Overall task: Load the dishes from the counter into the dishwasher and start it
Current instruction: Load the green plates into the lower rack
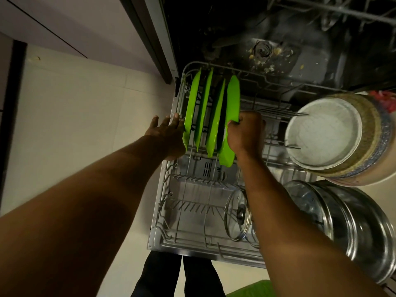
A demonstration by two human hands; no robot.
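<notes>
Loading is the step in hand, as I read it from my station. The lower rack (159, 202) stands drawn out of the dishwasher (300, 43), and four green plates (203, 99) stand on edge in its rear-left tines.

My right hand (244, 133) is curled round the near rim of the rightmost green plate (233, 97), which sits lower and further forward than its neighbours (not fully seated, in my judgement). My left hand (169, 133) lies flat with fingers straight. Its fingertips are at the rack's left rim, just beside the leftmost plate, and it holds nothing.

Also noted: a glass lid (236, 215) stands upright towards the front of the rack. A steel pot (360, 228) and a large bowl (325, 131) are at the right side, and I cannot tell whether either rests in the rack or beside it. Food debris lies on the tub floor.

The next move calls for easing the held plate back and down between its tines until it stands parallel with the others, then letting go. The left hand should steady the rack meanwhile. Starting the machine is some way off: the rack is out and the door is down.
</notes>
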